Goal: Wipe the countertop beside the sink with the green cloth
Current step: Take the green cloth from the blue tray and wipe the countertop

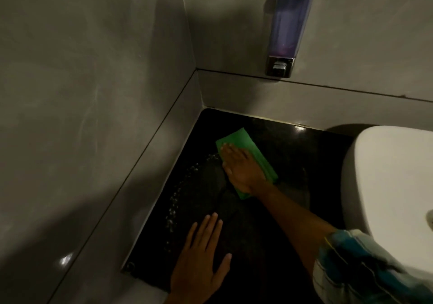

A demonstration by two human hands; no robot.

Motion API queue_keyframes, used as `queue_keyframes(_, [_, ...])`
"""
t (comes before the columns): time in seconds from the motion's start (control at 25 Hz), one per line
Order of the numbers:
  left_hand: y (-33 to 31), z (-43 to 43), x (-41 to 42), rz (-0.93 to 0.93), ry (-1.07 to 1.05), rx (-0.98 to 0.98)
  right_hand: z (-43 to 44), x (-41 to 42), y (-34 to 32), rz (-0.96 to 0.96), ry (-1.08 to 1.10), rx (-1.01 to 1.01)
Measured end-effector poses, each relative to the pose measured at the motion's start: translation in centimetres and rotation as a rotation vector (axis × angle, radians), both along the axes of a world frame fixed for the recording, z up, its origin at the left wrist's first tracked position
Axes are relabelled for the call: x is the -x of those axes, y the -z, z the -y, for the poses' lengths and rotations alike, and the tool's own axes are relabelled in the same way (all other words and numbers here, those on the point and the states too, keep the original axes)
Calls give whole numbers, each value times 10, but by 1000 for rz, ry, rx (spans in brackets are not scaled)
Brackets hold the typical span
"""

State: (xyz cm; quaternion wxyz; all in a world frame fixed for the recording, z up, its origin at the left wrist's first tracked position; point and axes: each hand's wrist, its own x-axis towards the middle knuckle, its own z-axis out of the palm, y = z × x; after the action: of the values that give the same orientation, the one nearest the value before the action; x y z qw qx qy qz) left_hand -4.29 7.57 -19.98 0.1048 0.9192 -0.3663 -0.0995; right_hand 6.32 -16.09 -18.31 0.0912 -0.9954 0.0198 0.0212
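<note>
**Q:** As the scene runs from the left of the frame to the right, what is there?

**A:** Grey wall tiles (93,92) fill the left. Below centre lies a black countertop (281,151), glossy, with a curved line of water beads (178,193) along its left side. A soap dispenser (289,26) with purple liquid hangs on the wall at upper right, and the white sink (386,174) bulges in at the right edge.

**Q:** Where is the cloth, and which hand is on it?

**A:** The green cloth (243,143), folded into an oblong, lies flat on the counter near the frame's centre. Its long axis slants from upper left to lower right. The right hand (241,170) is on top of it, the arm reaching in from the lower right with a striped sleeve (365,268).

**Q:** How are the hands set?

**A:** The right hand is spread flat, palm pressing the cloth, gripping nothing. The left hand (201,257) rests at bottom centre, fingers splayed on the bare counter, holding nothing, well apart from the cloth.

**Q:** What does the coming stroke depend on?

**A:** The beads lie left of the cloth and below it, between the two hands. I judge a sweep toward lower left would catch them.
</note>
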Motion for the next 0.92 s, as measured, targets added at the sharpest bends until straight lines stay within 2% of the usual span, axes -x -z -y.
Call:
queue_keyframes(0.12, [-5, -2, 0, -16, 6, -4, -26, 55, -2, -12, -55, -32])
queue_keyframes(0.32, [-14, 2, 4, -22, 5, -23, -58, 172, -3, 18, 194, -91])
queue_keyframes(0.48, [-15, 2, 5, 18, -14, -33, 10, 151, -2, 34, 497, 39])
queue_keyframes(0.6, [-22, 9, -2, 78, -34, -75, 74, 94, 2, 17, 683, -23])
queue_keyframes(0.72, [-26, 14, -7, 99, -19, -130, 98, 33, 8, 46, 609, -28])
queue_keyframes(0.92, [-18, 10, -8, 39, -35, -83, 41, -50, 3, 8, 204, -95])
